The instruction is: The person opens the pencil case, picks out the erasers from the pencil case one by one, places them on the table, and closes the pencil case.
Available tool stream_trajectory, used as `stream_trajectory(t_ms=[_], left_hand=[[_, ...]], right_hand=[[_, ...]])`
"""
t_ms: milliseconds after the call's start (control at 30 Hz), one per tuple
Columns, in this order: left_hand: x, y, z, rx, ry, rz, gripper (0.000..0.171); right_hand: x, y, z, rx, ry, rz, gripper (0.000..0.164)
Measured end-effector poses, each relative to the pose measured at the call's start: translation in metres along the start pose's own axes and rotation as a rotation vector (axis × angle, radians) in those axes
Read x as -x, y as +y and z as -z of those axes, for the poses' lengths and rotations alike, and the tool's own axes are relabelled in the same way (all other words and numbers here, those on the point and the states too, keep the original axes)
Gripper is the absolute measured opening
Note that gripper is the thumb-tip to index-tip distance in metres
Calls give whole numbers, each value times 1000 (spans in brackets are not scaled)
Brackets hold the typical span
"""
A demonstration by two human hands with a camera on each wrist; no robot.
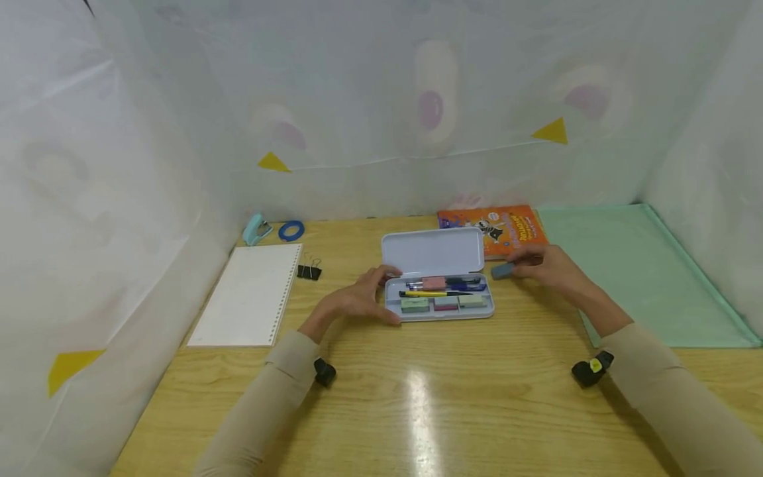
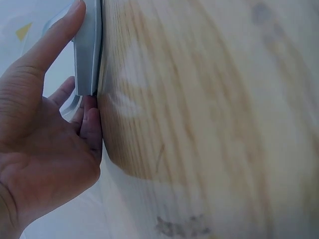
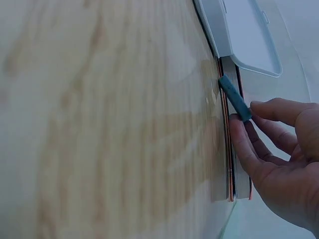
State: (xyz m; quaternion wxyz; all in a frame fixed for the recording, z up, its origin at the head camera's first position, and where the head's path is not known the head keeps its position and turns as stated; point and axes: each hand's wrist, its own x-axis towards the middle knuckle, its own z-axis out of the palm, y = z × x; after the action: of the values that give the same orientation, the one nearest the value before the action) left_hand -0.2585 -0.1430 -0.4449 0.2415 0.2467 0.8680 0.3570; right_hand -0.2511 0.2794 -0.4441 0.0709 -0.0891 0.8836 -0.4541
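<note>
Left hand (image 1: 362, 296) is gripping the left end of an open pencil case (image 1: 432, 253), thumb at front, fingers behind. Slightly farther, right hand (image 1: 551, 266) is pinching a blue-grey block (image 1: 503, 270) just right of the case; orange book (image 1: 517, 228) is lying beyond.

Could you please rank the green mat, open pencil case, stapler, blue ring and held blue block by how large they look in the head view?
1. Green mat
2. Open pencil case
3. Stapler and blue ring, too alike to rank
4. Blue block, partly covered by the right hand
</note>
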Motion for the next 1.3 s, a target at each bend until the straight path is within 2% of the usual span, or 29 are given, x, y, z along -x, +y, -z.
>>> stream_trajectory(t_ms=[233, 367, 500, 900, 1067, 1300], left_hand=[[-1, -3, -1, -8, 1, 1, 96], [-2, -2, -1, -16, 12, 1, 97], [-1, -1, 0, -16, 7, 10, 96], [-4, -3, 0, -1, 9, 9, 94], [-4, -2, 1, -1, 6, 4, 94], [-4, -1, 1, 0, -2, 7, 95]], right_hand=[[8, 0, 8, 4, -33, -10, 39], [14, -2, 15, -9, -19, -19, 43], [13, -9, 11, -17, -8, 23, 41], [-13, -55, -45, -63, -124, 220, 29], [-23, -66, -69, -2, -149, 248, 23], [-31, -75, -90, 77, -163, 280, 20]])
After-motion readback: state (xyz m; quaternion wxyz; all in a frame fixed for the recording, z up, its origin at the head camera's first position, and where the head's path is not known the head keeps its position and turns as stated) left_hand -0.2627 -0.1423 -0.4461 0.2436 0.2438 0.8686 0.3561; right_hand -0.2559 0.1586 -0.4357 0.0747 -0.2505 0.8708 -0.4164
